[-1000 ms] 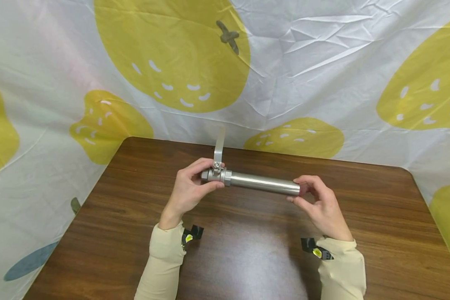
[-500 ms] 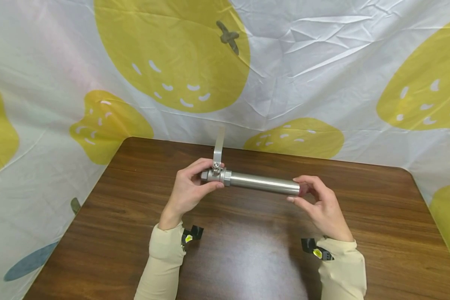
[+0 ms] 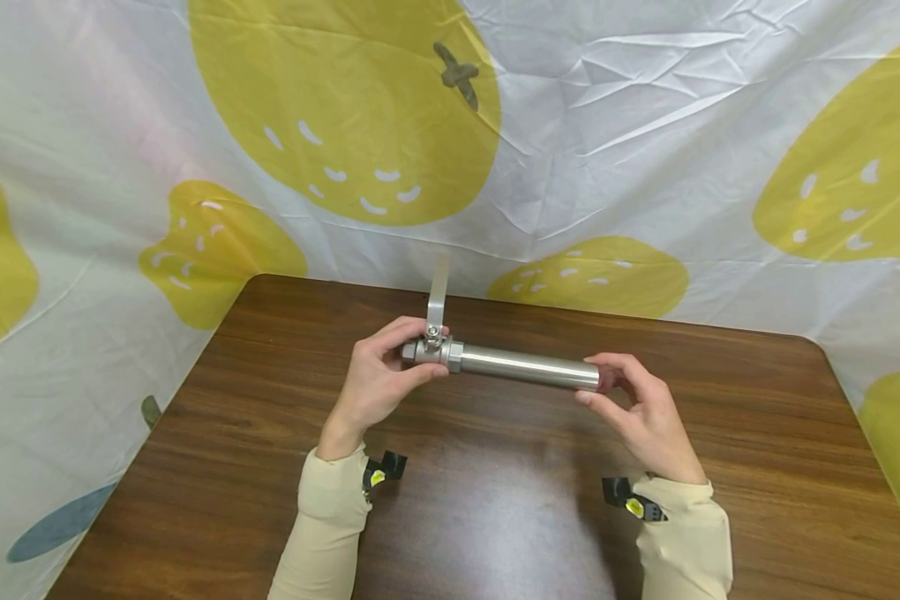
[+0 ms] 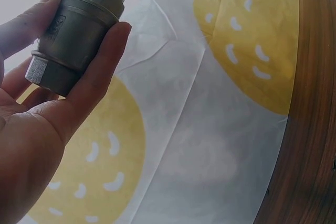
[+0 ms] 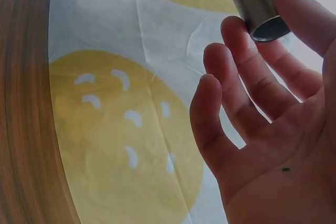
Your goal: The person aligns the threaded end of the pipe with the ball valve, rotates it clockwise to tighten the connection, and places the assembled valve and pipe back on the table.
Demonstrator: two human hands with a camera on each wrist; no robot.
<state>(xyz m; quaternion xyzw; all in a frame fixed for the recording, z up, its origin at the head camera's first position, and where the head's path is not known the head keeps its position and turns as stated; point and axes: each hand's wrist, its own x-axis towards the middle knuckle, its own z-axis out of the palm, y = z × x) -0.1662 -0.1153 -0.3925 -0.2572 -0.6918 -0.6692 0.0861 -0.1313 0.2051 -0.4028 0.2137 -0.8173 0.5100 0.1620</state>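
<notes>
A metal ball valve [image 3: 432, 351] with a flat lever handle [image 3: 437, 292] is joined to a shiny steel pipe [image 3: 528, 367]. Both are held up over the table, the pipe sloping slightly down to the right. My left hand [image 3: 375, 379] grips the valve body between thumb and fingers; in the left wrist view its hex end [image 4: 51, 74] sits above the palm. At the pipe's free end, my right hand [image 3: 645, 408] pinches the tube with thumb and fingertips. The right wrist view shows the pipe's open, hollow mouth [image 5: 270, 29]. The lever points up and away from me.
A brown wood-grain table [image 3: 495, 500] with rounded far corners lies beneath the hands. Behind and at the sides hangs a white cloth [image 3: 607, 150] printed with yellow fruit. Each wrist carries a small black camera mount [image 3: 636, 500].
Almost nothing differs. The right hand's fingertips have shifted very slightly on the pipe end, while the left hand stays still on the valve.
</notes>
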